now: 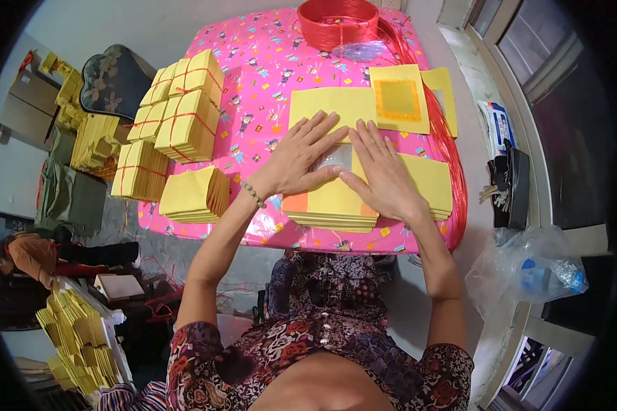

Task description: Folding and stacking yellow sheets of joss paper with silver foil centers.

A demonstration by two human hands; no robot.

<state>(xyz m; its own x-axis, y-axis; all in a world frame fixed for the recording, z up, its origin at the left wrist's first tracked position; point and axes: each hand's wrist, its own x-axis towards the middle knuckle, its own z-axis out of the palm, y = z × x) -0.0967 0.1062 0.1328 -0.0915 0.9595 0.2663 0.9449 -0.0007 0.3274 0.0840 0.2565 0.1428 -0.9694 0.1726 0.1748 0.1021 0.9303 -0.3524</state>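
Observation:
My left hand (298, 157) lies flat with fingers spread on a stack of yellow paper sheets (325, 203). Beside it my right hand (385, 179) is also flat, fingers stretched out, with the two thumbs almost meeting. Between them shows a silvery square (337, 159) on the top sheet, partly covered by the fingers; orange marks the sheet's lower corners. My fingertips reach over a plain yellow sheet (332, 101) behind. Under my right forearm's outer side sits another yellow stack (432, 183). A yellow sheet (396, 103) with an orange-edged square lies at the far right.
Yellow paper bundles (185, 127) tied with red string stand at the table's left, near a loose yellow stack (192, 194). A big red string coil (337, 27) sits at the back, strands trailing down the right edge. At left a person (34, 257) bends near more yellow bundles (82, 335).

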